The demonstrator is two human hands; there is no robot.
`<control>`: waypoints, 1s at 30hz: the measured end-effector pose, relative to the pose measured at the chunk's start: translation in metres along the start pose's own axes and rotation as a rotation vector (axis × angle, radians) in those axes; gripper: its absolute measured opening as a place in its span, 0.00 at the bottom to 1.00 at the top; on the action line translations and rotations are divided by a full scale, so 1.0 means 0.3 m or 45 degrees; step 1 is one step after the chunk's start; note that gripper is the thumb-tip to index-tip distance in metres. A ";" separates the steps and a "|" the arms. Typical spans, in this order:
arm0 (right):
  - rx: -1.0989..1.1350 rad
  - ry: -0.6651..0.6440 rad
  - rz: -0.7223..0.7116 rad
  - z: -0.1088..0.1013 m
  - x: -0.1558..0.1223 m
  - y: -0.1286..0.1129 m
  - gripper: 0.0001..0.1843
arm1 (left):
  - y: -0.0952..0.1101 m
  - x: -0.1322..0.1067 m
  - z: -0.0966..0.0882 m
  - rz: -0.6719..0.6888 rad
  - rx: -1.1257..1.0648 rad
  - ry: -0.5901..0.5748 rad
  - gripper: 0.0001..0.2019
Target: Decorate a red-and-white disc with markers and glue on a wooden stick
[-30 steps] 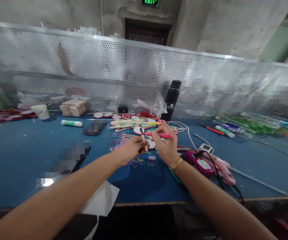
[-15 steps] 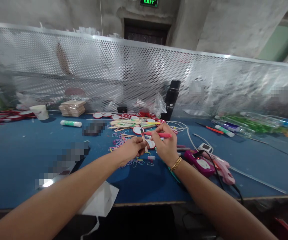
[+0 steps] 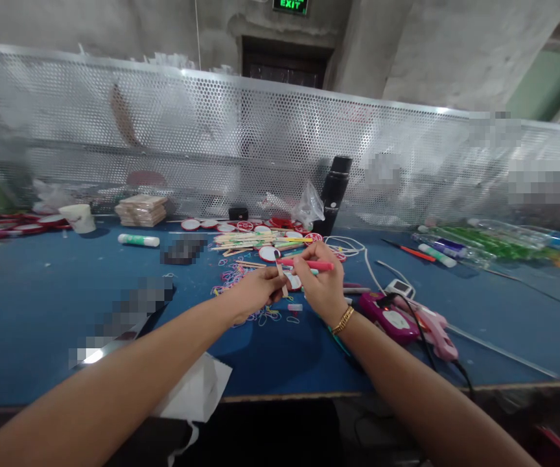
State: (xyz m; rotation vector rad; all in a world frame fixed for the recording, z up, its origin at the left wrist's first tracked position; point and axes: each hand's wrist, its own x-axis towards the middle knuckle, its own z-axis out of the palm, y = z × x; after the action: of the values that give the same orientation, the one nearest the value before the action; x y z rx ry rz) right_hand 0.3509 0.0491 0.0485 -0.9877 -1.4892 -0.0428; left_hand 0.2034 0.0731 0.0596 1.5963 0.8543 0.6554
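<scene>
My left hand is closed around a flat wooden craft stick, held tilted above the table; the stick's upper end is dark. In my right hand is a pink-red marker pen, pinched in a writing grip, its tip end at the upper part of the stick. Exact contact is too small to tell. Small coloured rubber bands lie scattered under and beside the left hand. Just beyond are a white disc with a red rim and a pile of wooden sticks. A small pinkish cap lies near the hands.
A black bottle stands behind, before the perforated metal screen. To the right lie a purple device, a pink glue gun and cables. At left are a glue stick, a paper cup and stacked wooden pieces.
Both hands keep nearly the same place and grip. The pen and the stick have shifted very slightly against each other.
</scene>
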 end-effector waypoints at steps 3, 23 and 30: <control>-0.011 -0.005 -0.003 0.003 0.000 0.000 0.09 | -0.003 0.000 -0.001 0.003 0.006 0.004 0.13; -0.040 -0.012 0.003 0.002 -0.003 -0.001 0.10 | 0.004 -0.002 0.004 -0.034 -0.032 0.037 0.12; -0.033 0.001 0.009 -0.001 0.001 0.004 0.10 | 0.001 0.002 -0.001 -0.012 -0.057 0.052 0.13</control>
State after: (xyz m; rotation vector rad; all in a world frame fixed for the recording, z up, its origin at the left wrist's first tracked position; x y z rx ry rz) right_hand 0.3520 0.0498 0.0481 -1.0138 -1.4879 -0.0575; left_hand 0.2037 0.0737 0.0598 1.5426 0.8713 0.6978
